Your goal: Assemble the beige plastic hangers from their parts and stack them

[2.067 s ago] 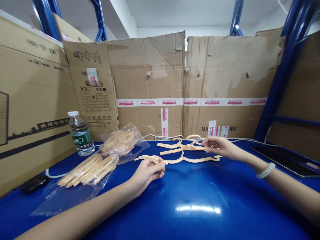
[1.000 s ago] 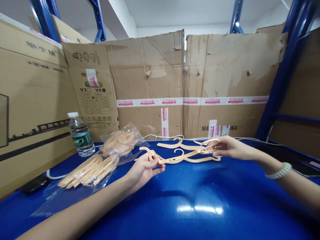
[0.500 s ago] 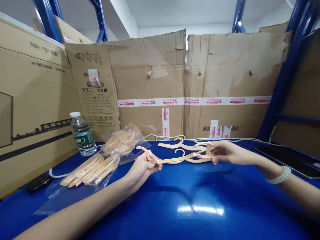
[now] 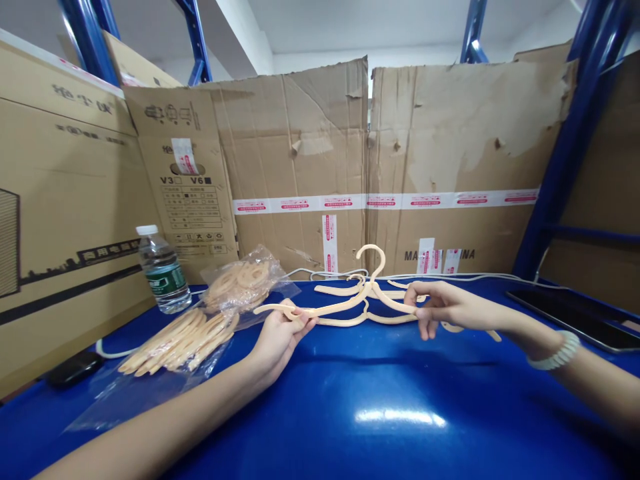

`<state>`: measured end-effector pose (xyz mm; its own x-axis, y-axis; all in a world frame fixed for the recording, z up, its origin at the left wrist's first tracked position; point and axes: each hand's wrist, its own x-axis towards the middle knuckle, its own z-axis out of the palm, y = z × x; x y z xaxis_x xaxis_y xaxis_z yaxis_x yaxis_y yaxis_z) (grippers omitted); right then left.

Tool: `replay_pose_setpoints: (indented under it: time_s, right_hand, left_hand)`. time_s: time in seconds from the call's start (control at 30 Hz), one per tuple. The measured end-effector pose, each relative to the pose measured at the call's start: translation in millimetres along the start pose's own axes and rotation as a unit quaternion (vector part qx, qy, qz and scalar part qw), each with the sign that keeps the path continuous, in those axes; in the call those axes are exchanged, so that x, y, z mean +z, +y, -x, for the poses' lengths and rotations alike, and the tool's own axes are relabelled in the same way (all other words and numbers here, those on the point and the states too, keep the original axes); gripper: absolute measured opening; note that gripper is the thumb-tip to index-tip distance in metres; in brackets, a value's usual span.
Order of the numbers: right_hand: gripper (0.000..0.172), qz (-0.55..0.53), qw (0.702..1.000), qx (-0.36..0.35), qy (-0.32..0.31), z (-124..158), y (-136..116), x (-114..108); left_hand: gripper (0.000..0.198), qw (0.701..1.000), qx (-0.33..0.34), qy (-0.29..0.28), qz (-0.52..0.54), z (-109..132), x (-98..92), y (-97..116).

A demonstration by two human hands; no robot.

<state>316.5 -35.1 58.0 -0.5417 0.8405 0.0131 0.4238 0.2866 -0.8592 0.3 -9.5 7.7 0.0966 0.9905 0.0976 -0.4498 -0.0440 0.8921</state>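
A beige clothes hanger (image 4: 345, 305) is held level above the blue table, its hook standing up at the middle. My left hand (image 4: 285, 330) is closed round its left arm, near the curled end. At the other side, the fingers of my right hand (image 4: 435, 308) pinch the hanger's right arm, and the curled tip shows beyond them. Behind and below it, other beige hangers (image 4: 337, 291) lie on the table, partly covered by the held one and by my right hand. A pale beaded bracelet (image 4: 557, 352) is round my right wrist.
Left of my hands lie a clear bag of long beige pieces (image 4: 175, 340) and a bag of round beige pieces (image 4: 240, 283). A water bottle (image 4: 164, 273) and a black object (image 4: 75, 369) stand farther left. A dark flat device (image 4: 575, 320) lies right. Cardboard (image 4: 300, 160) walls the back.
The hanger has turned between my hands: its hook, earlier lying over toward my right hand, now points up. Both its arms now spread out to the sides.
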Motion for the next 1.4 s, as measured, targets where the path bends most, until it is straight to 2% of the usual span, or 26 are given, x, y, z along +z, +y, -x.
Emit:
replay_pose_setpoints:
  time_s: [0.1,0.2,0.27,0.3,0.37,0.43,0.47,0.5,0.57,0.7,0.83,1.07,1.23,1.33,1.4]
  right_hand:
    - [0.037,-0.021,1.000,0.017,0.002,1,-2,-5]
    - [0.034,-0.018,0.999,0.027,0.006,5,-3,-14]
    - [0.032,-0.018,0.999,0.036,0.006,9,-3,-20]
    - [0.031,-0.018,0.999,0.041,0.004,10,-2,-23]
    - [0.031,-0.019,0.998,0.056,-0.008,12,1,-26]
    - [0.033,-0.023,0.997,0.070,-0.022,11,6,-25]
    - [0.034,-0.024,0.996,0.077,-0.027,10,9,-23]
    - [0.035,-0.023,0.996,0.083,-0.031,8,11,-20]
    - [0.035,-0.004,0.996,0.084,-0.037,4,15,-13]
    - [0.027,0.137,0.989,0.043,-0.043,-5,17,1]
    - [0.018,0.269,0.963,0.011,-0.012,-9,15,9]
    - [0.010,0.383,0.924,-0.009,0.018,-10,20,12]
    - [0.011,0.402,0.915,-0.010,0.028,-11,20,12]
    - [0.019,0.415,0.909,0.008,0.042,-9,17,8]
    - [0.027,0.418,0.907,0.032,0.035,-6,15,2]
  left_hand:
    - [0.030,1.000,0.000,-0.009,0.012,1,2.0,0]
    - [0.020,0.997,-0.060,-0.021,-0.044,7,5.1,-1]
    - [0.016,0.981,-0.092,-0.088,-0.145,16,8.2,-1]
    - [0.013,0.965,-0.079,-0.137,-0.210,21,10.1,-1]
    - [0.003,0.907,0.024,-0.244,-0.343,35,14.3,0]
    - [0.015,0.816,0.157,-0.339,-0.442,47,17.7,3]
    - [0.021,0.773,0.202,-0.371,-0.473,52,18.6,4]
    - [0.026,0.739,0.234,-0.391,-0.497,55,18.8,5]
    - [0.031,0.703,0.270,-0.393,-0.528,57,16.8,5]
    - [0.034,0.696,0.293,-0.337,-0.562,49,8.8,1]
    - [0.037,0.698,0.264,-0.308,-0.590,44,5.0,-1]
    - [0.049,0.710,0.217,-0.280,-0.609,38,2.8,-3]
    - [0.051,0.727,0.226,-0.254,-0.596,34,-3.7,-6]
    - [0.052,0.708,0.237,-0.254,-0.615,30,-5.8,-6]
    - [0.056,0.671,0.227,-0.254,-0.658,25,-6.9,-4]
